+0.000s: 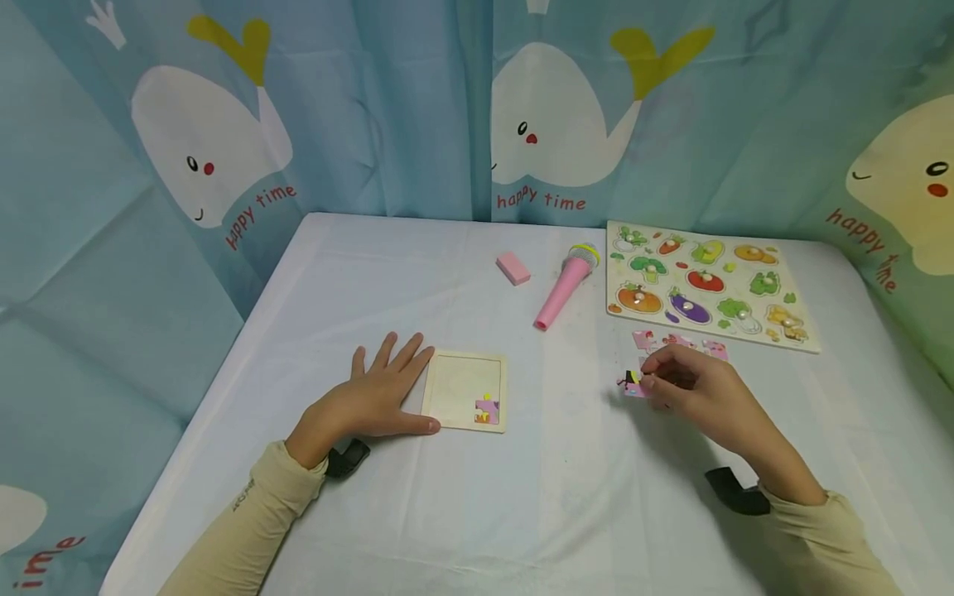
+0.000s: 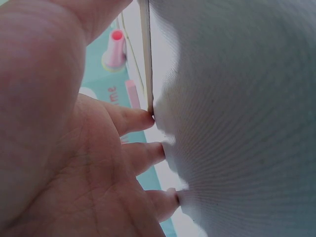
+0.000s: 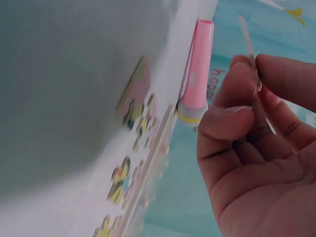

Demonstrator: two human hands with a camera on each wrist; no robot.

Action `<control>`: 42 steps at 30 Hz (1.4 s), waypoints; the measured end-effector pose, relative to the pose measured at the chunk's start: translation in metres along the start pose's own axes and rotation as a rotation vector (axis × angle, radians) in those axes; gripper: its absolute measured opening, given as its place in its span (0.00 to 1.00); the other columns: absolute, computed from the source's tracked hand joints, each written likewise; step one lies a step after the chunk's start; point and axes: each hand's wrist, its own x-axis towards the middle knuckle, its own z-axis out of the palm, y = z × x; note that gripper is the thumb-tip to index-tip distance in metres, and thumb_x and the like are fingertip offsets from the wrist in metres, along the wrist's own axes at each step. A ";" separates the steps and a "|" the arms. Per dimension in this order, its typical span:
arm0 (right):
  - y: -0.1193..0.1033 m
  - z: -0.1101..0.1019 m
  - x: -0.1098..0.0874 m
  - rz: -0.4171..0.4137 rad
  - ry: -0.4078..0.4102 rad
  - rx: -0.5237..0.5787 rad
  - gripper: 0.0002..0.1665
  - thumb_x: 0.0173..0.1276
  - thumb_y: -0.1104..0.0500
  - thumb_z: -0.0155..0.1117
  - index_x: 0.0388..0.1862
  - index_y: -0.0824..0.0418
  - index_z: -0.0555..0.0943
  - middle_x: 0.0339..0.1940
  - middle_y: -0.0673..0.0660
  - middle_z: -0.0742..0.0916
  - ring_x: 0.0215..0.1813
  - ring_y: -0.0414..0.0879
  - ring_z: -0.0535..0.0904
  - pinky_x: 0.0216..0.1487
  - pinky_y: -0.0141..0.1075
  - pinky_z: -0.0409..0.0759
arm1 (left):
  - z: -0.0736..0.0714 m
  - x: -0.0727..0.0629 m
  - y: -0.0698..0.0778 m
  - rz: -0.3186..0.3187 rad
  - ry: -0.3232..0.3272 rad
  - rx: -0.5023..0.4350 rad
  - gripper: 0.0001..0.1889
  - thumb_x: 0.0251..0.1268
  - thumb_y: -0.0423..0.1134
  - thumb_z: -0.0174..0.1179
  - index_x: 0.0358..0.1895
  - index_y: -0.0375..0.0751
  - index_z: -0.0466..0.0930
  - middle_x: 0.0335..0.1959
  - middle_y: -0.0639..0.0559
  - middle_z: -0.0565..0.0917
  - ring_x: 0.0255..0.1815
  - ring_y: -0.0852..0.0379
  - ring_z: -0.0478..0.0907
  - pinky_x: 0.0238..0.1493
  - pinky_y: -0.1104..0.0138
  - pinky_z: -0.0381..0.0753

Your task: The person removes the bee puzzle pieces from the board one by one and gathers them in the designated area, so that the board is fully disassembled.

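A square wooden puzzle tray [image 1: 462, 368] lies flat on the white table, with one pink and yellow puzzle piece [image 1: 488, 410] in its lower right corner. My left hand [image 1: 382, 396] rests spread beside the tray, its index finger and thumb touching the left edge. In the left wrist view the fingertips [image 2: 159, 150] press on the cloth. Above the table, my right hand [image 1: 696, 387] pinches a pink puzzle piece [image 1: 633, 383] between thumb and fingers; the right wrist view shows that piece [image 3: 248, 37] edge-on. Loose puzzle pieces [image 1: 715, 349] lie behind the right hand, partly hidden by it.
A pink toy microphone [image 1: 562, 291] and a pink block [image 1: 513, 268] lie toward the back of the table. To their right is a vegetable peg board [image 1: 708, 285]. A blue curtain [image 1: 417, 108] with whales hangs behind the table's far edge.
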 end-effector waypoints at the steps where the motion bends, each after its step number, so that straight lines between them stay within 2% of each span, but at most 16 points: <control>1: 0.002 -0.001 -0.001 0.001 0.010 -0.009 0.07 0.74 0.66 0.72 0.47 0.63 0.84 0.33 0.53 0.87 0.32 0.46 0.82 0.33 0.31 0.80 | 0.000 0.000 0.000 -0.001 0.001 0.002 0.58 0.68 0.63 0.70 0.88 0.37 0.47 0.89 0.38 0.43 0.87 0.30 0.30 0.75 0.25 0.31; 11: 0.019 -0.018 -0.011 0.038 0.109 -0.155 0.06 0.73 0.66 0.73 0.46 0.64 0.85 0.39 0.55 0.88 0.34 0.38 0.78 0.33 0.27 0.77 | -0.002 -0.001 0.001 -0.007 0.002 0.000 0.58 0.68 0.62 0.71 0.88 0.37 0.47 0.89 0.38 0.42 0.87 0.30 0.30 0.75 0.25 0.30; 18: 0.033 -0.027 -0.017 0.071 0.129 -0.229 0.07 0.74 0.65 0.73 0.46 0.66 0.84 0.37 0.55 0.88 0.33 0.37 0.76 0.30 0.29 0.76 | -0.003 -0.001 0.001 -0.003 0.003 -0.008 0.58 0.68 0.62 0.71 0.88 0.36 0.48 0.89 0.38 0.43 0.87 0.30 0.30 0.75 0.25 0.31; 22: 0.040 -0.030 -0.019 0.112 0.107 -0.250 0.08 0.73 0.64 0.73 0.45 0.67 0.84 0.36 0.55 0.88 0.34 0.40 0.75 0.31 0.29 0.75 | -0.002 -0.002 0.001 -0.007 -0.001 -0.006 0.58 0.68 0.62 0.71 0.88 0.36 0.47 0.89 0.38 0.42 0.87 0.30 0.30 0.75 0.25 0.31; 26: 0.047 -0.031 -0.021 0.159 0.051 -0.241 0.08 0.74 0.64 0.73 0.45 0.67 0.85 0.36 0.54 0.87 0.35 0.42 0.74 0.31 0.31 0.74 | -0.002 -0.001 0.000 -0.008 -0.003 -0.004 0.58 0.67 0.63 0.71 0.88 0.36 0.47 0.89 0.38 0.42 0.87 0.30 0.30 0.75 0.25 0.31; 31: 0.052 -0.027 -0.020 0.184 0.019 -0.235 0.08 0.73 0.64 0.73 0.45 0.68 0.85 0.36 0.55 0.87 0.37 0.47 0.77 0.32 0.32 0.74 | -0.002 -0.002 0.000 -0.012 -0.001 -0.011 0.58 0.67 0.62 0.71 0.88 0.36 0.48 0.89 0.38 0.42 0.87 0.30 0.30 0.75 0.26 0.30; 35: 0.054 -0.025 -0.018 0.172 0.014 -0.269 0.07 0.71 0.65 0.74 0.42 0.67 0.85 0.34 0.54 0.87 0.38 0.50 0.77 0.33 0.33 0.74 | -0.002 -0.002 0.000 -0.009 -0.001 -0.013 0.58 0.67 0.63 0.71 0.88 0.37 0.48 0.89 0.38 0.42 0.87 0.30 0.30 0.75 0.26 0.30; 42: 0.054 -0.022 -0.019 0.081 0.019 -0.332 0.05 0.67 0.69 0.75 0.34 0.66 0.85 0.28 0.51 0.82 0.33 0.48 0.73 0.30 0.37 0.70 | -0.001 -0.001 0.001 -0.002 -0.005 -0.017 0.58 0.68 0.63 0.70 0.88 0.37 0.47 0.89 0.38 0.42 0.87 0.30 0.29 0.75 0.26 0.30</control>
